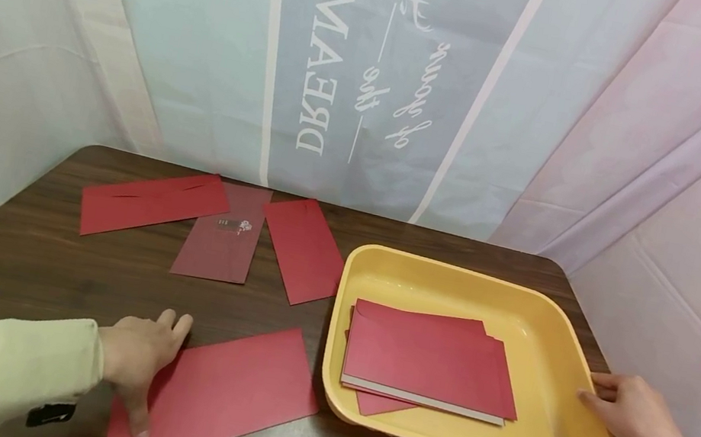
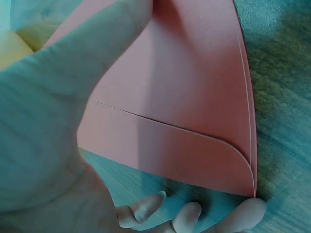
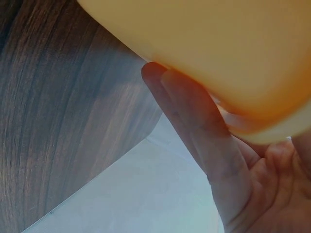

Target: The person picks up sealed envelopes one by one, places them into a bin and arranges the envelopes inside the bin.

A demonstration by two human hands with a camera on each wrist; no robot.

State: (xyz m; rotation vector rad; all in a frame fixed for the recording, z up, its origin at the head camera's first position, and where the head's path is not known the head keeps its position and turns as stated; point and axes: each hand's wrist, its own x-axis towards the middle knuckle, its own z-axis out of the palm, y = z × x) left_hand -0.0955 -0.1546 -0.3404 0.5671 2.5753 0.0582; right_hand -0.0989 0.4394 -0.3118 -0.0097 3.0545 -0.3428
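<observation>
My left hand [image 1: 143, 354] spans the left end of a red envelope [image 1: 238, 393] on the table. Its thumb lies over the envelope near the front edge, and the other fingertips reach past the far edge. In the left wrist view, a fingertip is right at a corner of the envelope [image 2: 194, 97], whose flap line shows. At the right, my right hand [image 1: 631, 412] grips the rim of a yellow plastic tray [image 1: 549, 360]; the right wrist view shows its fingers along the outside of the tray [image 3: 218, 43]. Inside the tray lies a stack of red envelopes [image 1: 418, 354].
Toward the back left of the dark wood table [image 1: 104, 278] lie a long red envelope [image 1: 151, 204], a duller maroon one [image 1: 223, 251] with a small print, and another red envelope [image 1: 303, 253] beside the tray. A printed curtain [image 1: 384, 100] hangs behind the table.
</observation>
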